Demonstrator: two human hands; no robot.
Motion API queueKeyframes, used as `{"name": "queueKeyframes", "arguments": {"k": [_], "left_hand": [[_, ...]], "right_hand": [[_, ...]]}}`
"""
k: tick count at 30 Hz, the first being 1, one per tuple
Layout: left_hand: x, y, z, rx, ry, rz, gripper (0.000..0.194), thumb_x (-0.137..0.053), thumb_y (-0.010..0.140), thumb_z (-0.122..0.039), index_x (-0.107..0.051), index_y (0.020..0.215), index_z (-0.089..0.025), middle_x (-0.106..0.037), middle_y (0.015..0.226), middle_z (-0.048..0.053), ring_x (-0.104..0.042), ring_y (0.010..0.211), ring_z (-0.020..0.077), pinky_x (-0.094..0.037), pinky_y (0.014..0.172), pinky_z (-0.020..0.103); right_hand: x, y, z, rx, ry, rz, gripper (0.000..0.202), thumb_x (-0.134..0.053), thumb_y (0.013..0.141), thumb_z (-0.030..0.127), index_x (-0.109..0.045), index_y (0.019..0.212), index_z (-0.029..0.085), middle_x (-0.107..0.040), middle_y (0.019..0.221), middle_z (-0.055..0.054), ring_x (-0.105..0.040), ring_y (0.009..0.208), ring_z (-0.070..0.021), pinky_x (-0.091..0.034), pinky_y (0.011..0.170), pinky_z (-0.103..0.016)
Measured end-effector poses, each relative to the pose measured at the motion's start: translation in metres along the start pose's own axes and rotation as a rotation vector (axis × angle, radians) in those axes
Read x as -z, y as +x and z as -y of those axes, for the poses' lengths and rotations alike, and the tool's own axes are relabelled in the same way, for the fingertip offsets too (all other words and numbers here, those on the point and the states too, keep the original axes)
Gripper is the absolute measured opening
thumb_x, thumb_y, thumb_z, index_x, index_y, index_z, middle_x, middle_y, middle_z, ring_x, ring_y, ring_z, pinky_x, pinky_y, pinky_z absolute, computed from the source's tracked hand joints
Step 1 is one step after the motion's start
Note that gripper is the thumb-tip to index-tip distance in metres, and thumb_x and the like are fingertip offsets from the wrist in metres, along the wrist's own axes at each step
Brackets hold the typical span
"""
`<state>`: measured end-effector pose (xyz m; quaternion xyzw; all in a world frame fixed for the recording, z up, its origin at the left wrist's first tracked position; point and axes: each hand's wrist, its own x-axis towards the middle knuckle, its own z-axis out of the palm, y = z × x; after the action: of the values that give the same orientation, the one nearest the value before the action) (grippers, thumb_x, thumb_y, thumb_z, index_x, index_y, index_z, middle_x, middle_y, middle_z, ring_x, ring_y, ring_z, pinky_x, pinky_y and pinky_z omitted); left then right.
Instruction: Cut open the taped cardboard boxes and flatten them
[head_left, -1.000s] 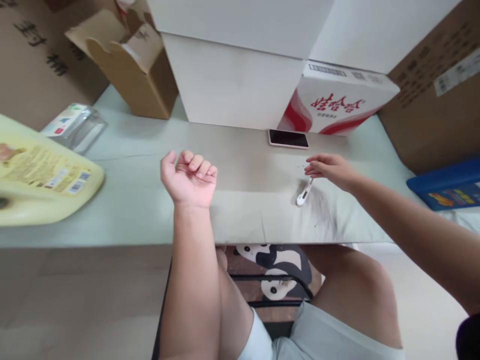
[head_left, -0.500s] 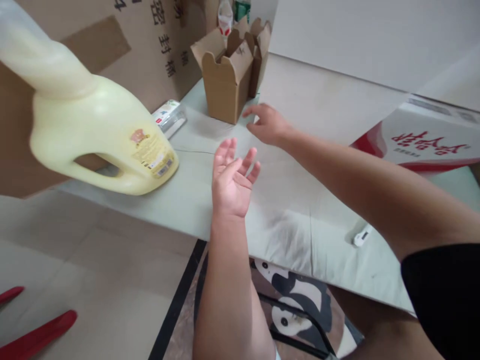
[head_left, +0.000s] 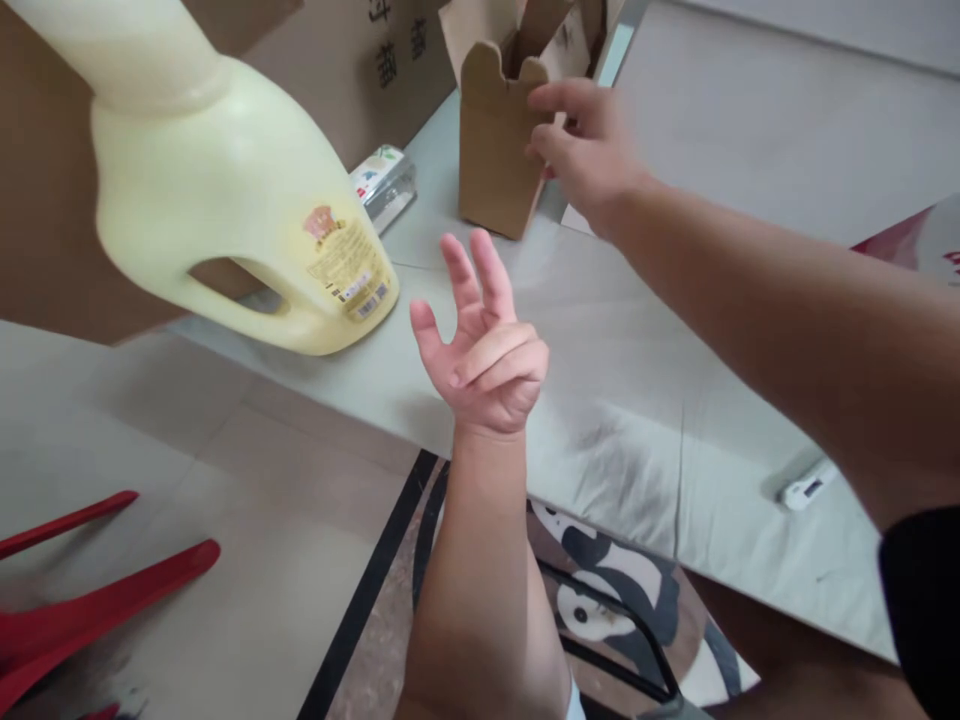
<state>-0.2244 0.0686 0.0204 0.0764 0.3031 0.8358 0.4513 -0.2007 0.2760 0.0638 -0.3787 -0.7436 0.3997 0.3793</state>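
My left hand is raised over the front part of the table, palm turned up and holding nothing. Some of its fingers stretch out apart while others fold over the palm. My right hand reaches to the right side of an open-topped brown cardboard box. Its finger and thumb are apart and overlap the box's right edge; I cannot tell whether they touch it. The box stands upright with its flaps raised. To the left stands a large pale-yellow jug with a handle and a printed label.
A small clear-sided package lies behind the jug. A white thermometer-like stick lies on the cloth-covered table at the right. A large carton stands behind the jug. Red legs or bars show at lower left.
My right hand has moved from in front of the box up to its right side. My left hand has changed its finger pose, folding some fingers inward. The whole view has shifted slightly.
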Motion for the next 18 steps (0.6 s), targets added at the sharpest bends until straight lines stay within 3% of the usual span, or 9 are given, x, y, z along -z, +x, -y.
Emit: {"name": "queueKeyframes", "arguments": {"k": [4,6,8,11,13,15,18], "left_hand": [[-0.006,-0.010,0.000,-0.026,0.078,-0.067,0.046,-0.043,0.094,-0.068,-0.067,0.124,-0.044,-0.064,0.145,-0.004,-0.043,0.049,0.0066,-0.032,0.040,0.026],[-0.014,-0.016,0.001,-0.030,0.090,-0.071,0.046,-0.043,0.093,-0.068,-0.066,0.126,-0.046,-0.066,0.142,-0.004,-0.043,0.048,0.0065,-0.033,0.040,0.026],[-0.020,-0.021,0.003,-0.031,0.064,-0.040,0.042,-0.044,0.094,-0.066,-0.066,0.126,-0.047,-0.065,0.142,-0.005,-0.042,0.048,0.0058,-0.033,0.040,0.025],[-0.021,-0.023,0.006,0.004,0.033,0.011,0.038,-0.045,0.096,-0.062,-0.067,0.121,-0.046,-0.062,0.147,-0.005,-0.043,0.048,0.0047,-0.035,0.041,0.025],[-0.014,-0.020,0.007,0.067,0.060,0.025,0.036,-0.049,0.094,-0.063,-0.069,0.117,-0.044,-0.059,0.150,-0.004,-0.045,0.049,0.0044,-0.036,0.042,0.025],[-0.007,-0.015,0.007,0.147,0.105,0.033,0.035,-0.055,0.090,-0.065,-0.071,0.112,-0.042,-0.057,0.152,-0.004,-0.048,0.051,0.0044,-0.038,0.043,0.025],[-0.010,-0.013,0.012,0.201,0.125,0.065,0.037,-0.062,0.084,-0.069,-0.071,0.108,-0.043,-0.057,0.153,-0.005,-0.052,0.053,0.0052,-0.038,0.042,0.025]], "right_hand": [[0.039,-0.073,-0.007,0.180,0.030,-0.049,0.027,-0.062,0.081,0.009,-0.074,0.105,0.010,-0.073,0.110,0.000,-0.072,0.097,-0.0112,-0.056,0.093,-0.027],[0.062,-0.119,-0.014,0.188,0.134,-0.151,0.012,-0.071,0.080,0.016,-0.073,0.092,0.016,-0.074,0.101,-0.002,-0.071,0.091,-0.0117,-0.057,0.091,-0.028],[0.085,-0.166,-0.021,0.182,0.242,-0.255,0.012,-0.074,0.074,0.016,-0.073,0.085,0.020,-0.073,0.098,-0.002,-0.070,0.089,-0.0132,-0.058,0.089,-0.031],[0.121,-0.232,-0.029,0.142,0.254,-0.541,0.014,-0.077,0.065,0.016,-0.073,0.075,0.024,-0.071,0.091,-0.003,-0.068,0.084,-0.0151,-0.058,0.089,-0.037],[0.145,-0.271,-0.031,0.117,0.152,-0.739,0.015,-0.081,0.060,0.022,-0.072,0.069,0.029,-0.073,0.090,-0.003,-0.070,0.089,-0.0185,-0.055,0.099,-0.045],[0.165,-0.303,-0.031,0.060,0.006,-0.846,0.016,-0.083,0.058,0.033,-0.073,0.068,0.040,-0.075,0.095,-0.002,-0.072,0.101,-0.0260,-0.054,0.099,-0.055],[0.181,-0.336,-0.026,-0.133,-0.191,-0.805,0.019,-0.076,0.071,0.045,-0.073,0.080,0.062,-0.073,0.124,0.007,-0.060,0.133,-0.0364,-0.057,0.076,-0.064]]}}
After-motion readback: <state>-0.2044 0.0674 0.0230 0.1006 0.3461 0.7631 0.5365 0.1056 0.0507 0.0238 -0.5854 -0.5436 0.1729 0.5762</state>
